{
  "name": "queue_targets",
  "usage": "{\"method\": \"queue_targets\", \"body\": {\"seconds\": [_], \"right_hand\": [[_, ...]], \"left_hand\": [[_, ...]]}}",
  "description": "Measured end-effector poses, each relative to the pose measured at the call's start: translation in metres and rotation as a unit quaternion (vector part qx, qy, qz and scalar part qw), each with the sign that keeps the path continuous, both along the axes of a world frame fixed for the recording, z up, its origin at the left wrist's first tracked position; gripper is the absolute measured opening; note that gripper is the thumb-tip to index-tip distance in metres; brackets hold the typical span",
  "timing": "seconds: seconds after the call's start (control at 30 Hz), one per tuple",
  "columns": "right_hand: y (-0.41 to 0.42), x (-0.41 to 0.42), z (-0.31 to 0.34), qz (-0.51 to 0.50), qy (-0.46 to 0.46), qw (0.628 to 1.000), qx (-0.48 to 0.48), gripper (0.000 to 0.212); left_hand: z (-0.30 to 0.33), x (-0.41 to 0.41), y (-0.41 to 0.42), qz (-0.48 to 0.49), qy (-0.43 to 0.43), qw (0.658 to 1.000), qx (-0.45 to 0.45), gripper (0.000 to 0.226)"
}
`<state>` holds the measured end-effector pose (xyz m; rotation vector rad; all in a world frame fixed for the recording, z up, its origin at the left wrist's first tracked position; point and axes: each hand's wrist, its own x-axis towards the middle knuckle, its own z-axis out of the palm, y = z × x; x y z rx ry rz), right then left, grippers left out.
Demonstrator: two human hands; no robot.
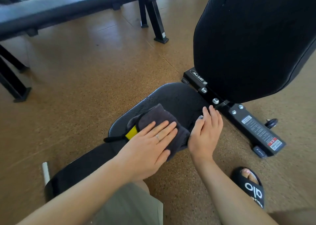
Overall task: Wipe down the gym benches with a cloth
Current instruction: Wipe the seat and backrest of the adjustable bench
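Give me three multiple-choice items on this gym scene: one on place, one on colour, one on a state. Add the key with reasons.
1. Where does the cloth lie?
A. on the floor
B. on the seat pad
C. on the far bench

2. What colour is the tag on the cloth?
A. yellow
B. red
C. white

3. How does the left hand meet the cloth?
A. pinches a corner
B. hovers above
C. presses flat

Key: 1 B, it rests on the seat pad; 2 A, the tag is yellow; 3 C, the fingers lie straight on it.
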<state>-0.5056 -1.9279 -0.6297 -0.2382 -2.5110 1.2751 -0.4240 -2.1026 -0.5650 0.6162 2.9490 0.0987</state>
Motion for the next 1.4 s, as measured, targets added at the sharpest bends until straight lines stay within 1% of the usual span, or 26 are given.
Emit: {"method": "queue_targets", "body": {"seconds": [0.07,0.17,0.27,0.4,0.47,0.53,0.63,0.7,0.83,0.93,1.0,1.07,1.13,1.17,1.23,1.27,1.33,1.4], "right_hand": [[-0.001,-0.001,-0.001,-0.007,0.004,1.000,0.002,0.054],[-0.001,-0.003,-0.003,-0.012,0.009,1.000,0.000,0.052],[0.000,-0.003,-0.005,-0.013,0.003,1.000,-0.016,0.052],[0.003,-0.005,-0.006,-0.013,0.013,0.999,-0.029,0.052],[0.003,-0.005,-0.007,-0.016,0.014,0.999,-0.030,0.052],[0.001,-0.003,-0.007,-0.020,0.016,0.999,-0.028,0.052],[-0.003,-0.001,-0.007,-0.024,0.026,0.999,-0.021,0.052],[-0.004,-0.001,-0.009,-0.028,0.032,0.999,-0.007,0.052],[-0.003,-0.003,-0.012,-0.023,0.042,0.999,0.000,0.055],[-0.001,-0.006,-0.014,-0.020,0.056,0.998,0.003,0.056],[0.001,-0.007,-0.015,-0.019,0.056,0.998,0.006,0.056],[0.002,-0.008,-0.017,-0.018,0.049,0.999,0.001,0.056],[0.001,-0.007,-0.016,-0.018,0.044,0.999,-0.004,0.056],[0.001,-0.007,-0.016,-0.017,0.042,0.999,-0.005,0.057],[0.000,-0.007,-0.016,-0.017,0.040,0.999,-0.003,0.057],[0.000,-0.006,-0.016,-0.019,0.039,0.999,-0.001,0.056],[0.000,-0.005,-0.015,-0.021,0.038,0.999,0.005,0.055],[-0.001,-0.005,-0.013,-0.018,0.038,0.999,0.007,0.054]], "left_hand": [[-0.002,0.001,-0.004,-0.005,0.017,1.000,-0.012,0.059],[-0.004,-0.041,0.014,-0.017,-0.017,1.000,0.016,0.060],[-0.006,-0.089,0.032,-0.040,-0.016,0.999,0.008,0.059],[-0.005,-0.117,0.027,-0.042,-0.031,0.998,0.025,0.057],[0.000,-0.113,0.011,-0.008,-0.027,0.999,0.035,0.057],[0.005,-0.089,-0.010,0.027,-0.039,0.999,0.014,0.058],[0.011,-0.040,-0.025,0.013,-0.042,0.999,-0.008,0.058],[0.008,-0.030,-0.020,-0.010,-0.044,0.999,-0.007,0.059],[0.000,-0.079,0.014,-0.070,-0.025,0.997,0.015,0.059],[-0.006,-0.127,0.032,-0.070,-0.036,0.997,0.029,0.057],[-0.010,-0.147,0.031,-0.060,-0.023,0.997,0.035,0.056],[-0.012,-0.158,0.022,-0.023,-0.008,0.999,0.041,0.056],[-0.011,-0.163,0.006,0.047,-0.003,0.998,0.045,0.056],[-0.010,-0.162,-0.006,0.098,-0.021,0.993,0.061,0.056],[-0.010,-0.155,-0.033,0.206,-0.081,0.969,0.106,0.055],[-0.008,-0.145,-0.045,0.241,-0.099,0.958,0.116,0.054],[-0.004,-0.118,-0.058,0.269,-0.108,0.951,0.110,0.051],[0.002,-0.090,-0.065,0.289,-0.096,0.947,0.101,0.049]]}}
